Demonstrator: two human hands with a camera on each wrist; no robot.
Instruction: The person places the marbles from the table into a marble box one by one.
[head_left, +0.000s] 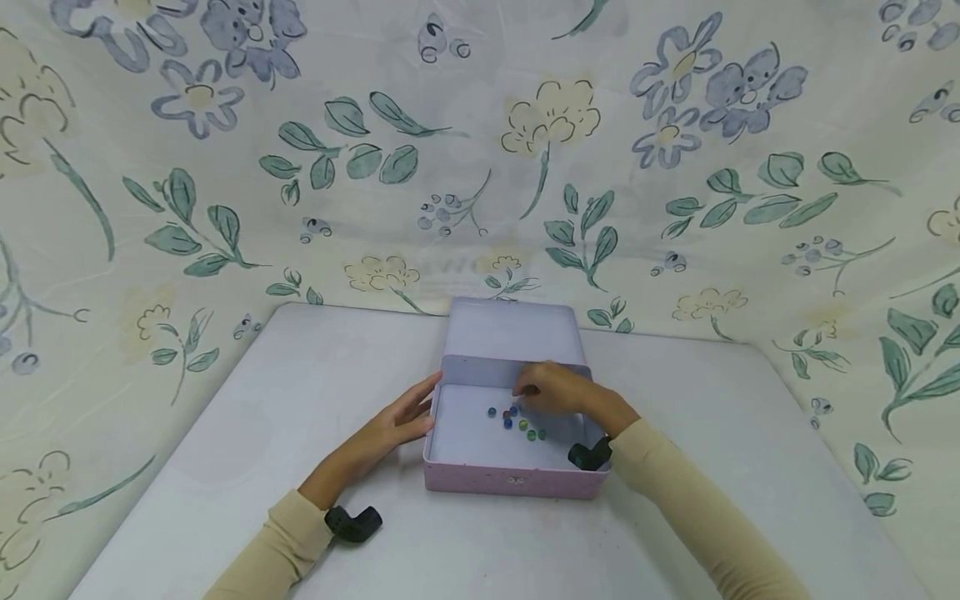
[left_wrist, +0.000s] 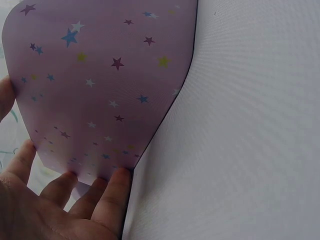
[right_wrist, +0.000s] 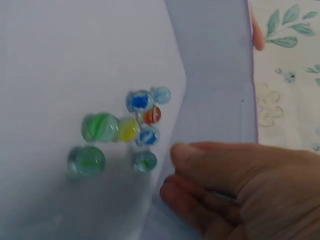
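Pink metal, dotted with small coloured stars, forms the open tin box [head_left: 513,481] that sits at the middle of a white table [head_left: 247,433], its lid [head_left: 514,331] swung up and leaning back toward a floral cloth backdrop [head_left: 480,150].

A person in cream sleeves works at the box with both hands. The left hand [head_left: 401,421] lies flat against the box's left outer wall; in the left wrist view, its fingers [left_wrist: 112,192] are straight and press the starred side [left_wrist: 100,85], with nothing curled around it.

The right hand [head_left: 555,388] reaches inside the box near the back wall, just above a cluster of glass marbles [head_left: 517,421] lying on the pale floor of the box. In the right wrist view, the fingers [right_wrist: 220,165] are loosely bent and close together, their tips just beside the marbles; whether a marble is pinched between them cannot be told, since the fingertips are partly hidden and blurred.

The marbles rest in a tight group: a blue-and-white marble [right_wrist: 139,100] beside a pale blue one [right_wrist: 161,94], an orange-red marble [right_wrist: 152,115] just below them, a yellow marble [right_wrist: 128,129] touching a large green marble [right_wrist: 100,127], another blue one [right_wrist: 148,135] nearby, and two further greenish marbles [right_wrist: 87,160] closer to the camera.

A black wrist-worn camera [head_left: 352,523] shows at the left cuff, and another [head_left: 590,456] at the right.
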